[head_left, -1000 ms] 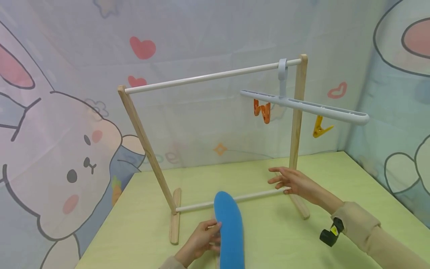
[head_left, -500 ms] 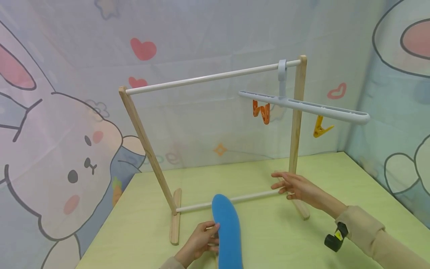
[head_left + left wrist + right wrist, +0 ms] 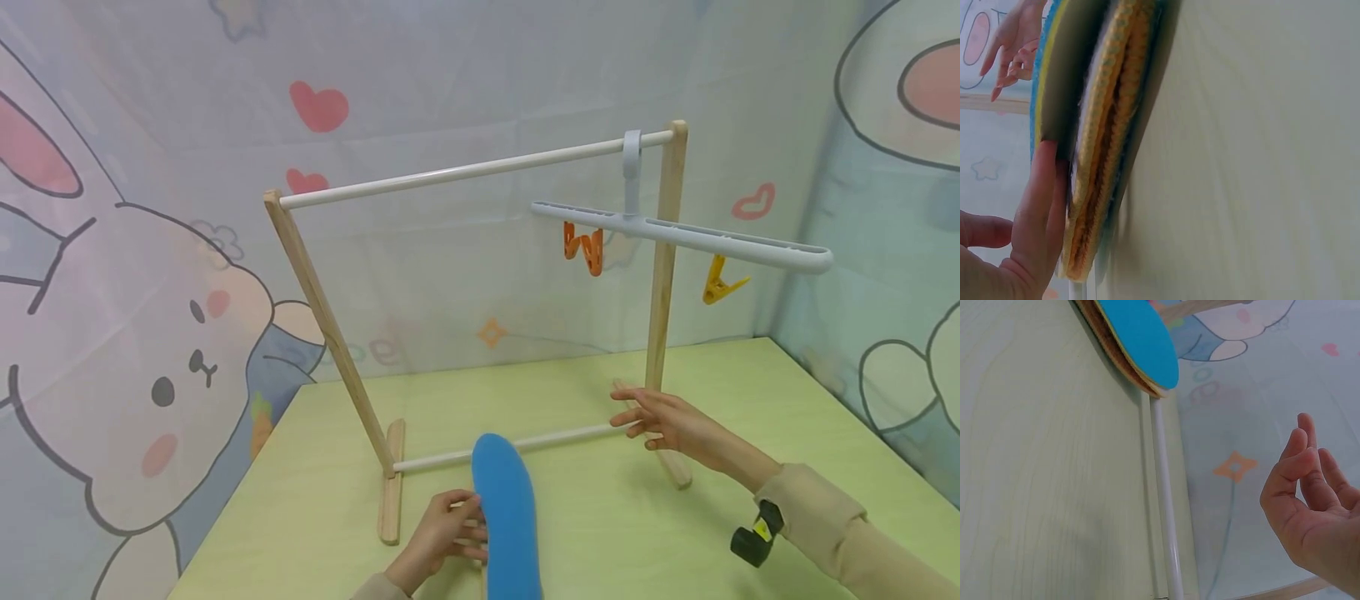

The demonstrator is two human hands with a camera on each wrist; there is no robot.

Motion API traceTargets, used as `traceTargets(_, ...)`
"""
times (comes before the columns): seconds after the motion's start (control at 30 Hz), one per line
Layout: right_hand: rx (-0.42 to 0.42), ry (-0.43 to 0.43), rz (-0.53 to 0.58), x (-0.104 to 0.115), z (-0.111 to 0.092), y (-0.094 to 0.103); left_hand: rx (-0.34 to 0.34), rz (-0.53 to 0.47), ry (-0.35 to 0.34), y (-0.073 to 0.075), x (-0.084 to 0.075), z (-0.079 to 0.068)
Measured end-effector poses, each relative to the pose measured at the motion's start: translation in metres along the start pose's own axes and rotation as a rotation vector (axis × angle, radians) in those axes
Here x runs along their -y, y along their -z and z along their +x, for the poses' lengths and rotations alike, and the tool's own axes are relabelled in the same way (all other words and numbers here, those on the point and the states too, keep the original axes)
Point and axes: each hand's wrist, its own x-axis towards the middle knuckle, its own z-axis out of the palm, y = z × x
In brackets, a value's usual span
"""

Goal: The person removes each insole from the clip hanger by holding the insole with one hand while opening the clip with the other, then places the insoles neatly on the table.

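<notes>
A blue insole [image 3: 506, 517], long and rounded at its far end, lies over the front of the rack's low bar. Seen from the left wrist, its thin top layer [image 3: 1060, 81] stands apart from a thicker layer with fuzzy tan edges [image 3: 1107, 125] beneath. My left hand [image 3: 446, 533] is at its left edge, straight fingers reaching into that gap and touching the top layer, thumb apart from it. My right hand [image 3: 675, 425] hovers by the rack's right post with loosely bent fingers and nothing in them. The right wrist view shows that hand [image 3: 1316, 500] in the air.
A rack with wooden posts [image 3: 330, 333] and a white top bar [image 3: 465, 173] stands on the pale green table [image 3: 600, 533]. From the bar's right end hangs a grey-white hanger [image 3: 705, 239] with orange clips [image 3: 592, 250] and a yellow clip [image 3: 722, 285].
My right hand has moved slightly down and right. The insole's far end has shifted a little left and down, with my left hand staying at its edge.
</notes>
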Motion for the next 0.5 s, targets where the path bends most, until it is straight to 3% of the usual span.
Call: traceTargets(0.5, 0.005, -0.016, 0.032, -0.007, -0.006, 0.002, -0.018, -0.02, -0.03, 0.014, -0.004, -0.007)
